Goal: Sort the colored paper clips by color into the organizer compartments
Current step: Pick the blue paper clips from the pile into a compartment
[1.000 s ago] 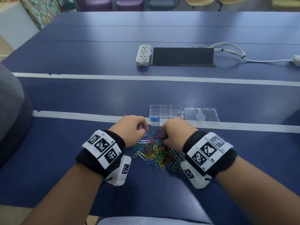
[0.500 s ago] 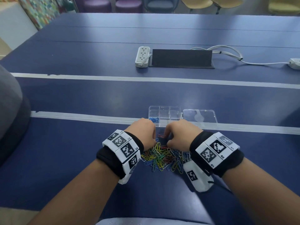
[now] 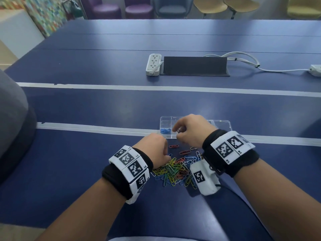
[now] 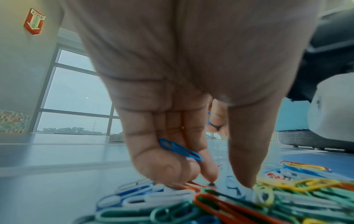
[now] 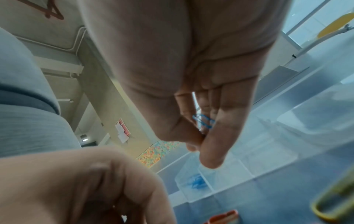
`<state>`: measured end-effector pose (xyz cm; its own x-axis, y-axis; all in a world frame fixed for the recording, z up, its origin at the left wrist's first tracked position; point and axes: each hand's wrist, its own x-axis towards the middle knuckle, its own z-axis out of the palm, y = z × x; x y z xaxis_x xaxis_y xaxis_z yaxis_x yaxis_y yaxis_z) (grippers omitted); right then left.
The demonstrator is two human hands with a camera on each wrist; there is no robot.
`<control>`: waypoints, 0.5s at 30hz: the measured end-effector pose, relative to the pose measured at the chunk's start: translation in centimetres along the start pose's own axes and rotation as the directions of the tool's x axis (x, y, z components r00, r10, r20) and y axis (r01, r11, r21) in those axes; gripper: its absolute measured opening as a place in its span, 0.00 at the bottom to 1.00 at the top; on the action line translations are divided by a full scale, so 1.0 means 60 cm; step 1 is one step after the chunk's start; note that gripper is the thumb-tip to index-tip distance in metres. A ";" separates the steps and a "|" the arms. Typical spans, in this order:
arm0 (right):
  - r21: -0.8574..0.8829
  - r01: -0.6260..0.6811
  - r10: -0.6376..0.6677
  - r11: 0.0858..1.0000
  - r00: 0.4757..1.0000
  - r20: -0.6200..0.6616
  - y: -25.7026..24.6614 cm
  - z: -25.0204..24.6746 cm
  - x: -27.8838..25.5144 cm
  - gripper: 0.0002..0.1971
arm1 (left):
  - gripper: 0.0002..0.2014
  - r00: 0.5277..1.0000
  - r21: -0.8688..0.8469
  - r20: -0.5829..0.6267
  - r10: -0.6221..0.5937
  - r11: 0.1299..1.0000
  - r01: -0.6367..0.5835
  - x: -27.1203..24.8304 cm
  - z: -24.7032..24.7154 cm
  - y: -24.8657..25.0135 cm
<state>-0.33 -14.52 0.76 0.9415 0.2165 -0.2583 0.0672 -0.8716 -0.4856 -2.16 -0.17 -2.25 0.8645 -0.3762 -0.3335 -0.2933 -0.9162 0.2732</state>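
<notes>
1. The dark blue bench (image 3: 69, 171) gives the thin clips a hard, slick bed, so they will likely slide rather than lift
2. The clear plastic compartmented organizer (image 3: 165, 121) sits just beyond the hands, blue clips in its near-left cell; it looks light and easily nudged
3. The loose heap of coloured wire paper clips (image 3: 175, 171) lies near, tangle-prone; best pinch one loop end
4. Right hand (image 3: 192, 130), over the organizer, fingers (image 5: 226, 128) curled round blue clips (image 5: 204, 121)
5. Left hand (image 3: 154, 148), at the heap, grips a single blue clip (image 4: 180, 149)
</notes>
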 end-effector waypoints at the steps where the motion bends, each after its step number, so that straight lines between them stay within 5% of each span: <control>1: 0.001 -0.002 0.002 1.000 1.000 -0.019 -0.004 0.000 0.007 0.15 | 0.07 1.000 0.000 0.008 0.000 1.000 0.000 -0.001 -0.001 0.000; 10: -0.005 0.017 -0.017 1.000 1.000 -0.023 -0.035 0.004 0.043 0.18 | 0.02 0.999 -0.024 0.039 0.004 1.000 -0.003 -0.008 -0.003 0.004; 15: 0.064 0.041 -0.037 0.997 0.997 -0.069 -0.024 0.000 0.033 0.17 | 0.05 0.992 -0.213 -0.114 -0.049 0.977 0.024 -0.005 -0.021 -0.018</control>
<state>1.44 -12.82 0.98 0.9589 0.2174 -0.1822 0.0843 -0.8319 -0.5486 -1.60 1.12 -1.34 0.9186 -0.3128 -0.2416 -0.1792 -0.8745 0.4508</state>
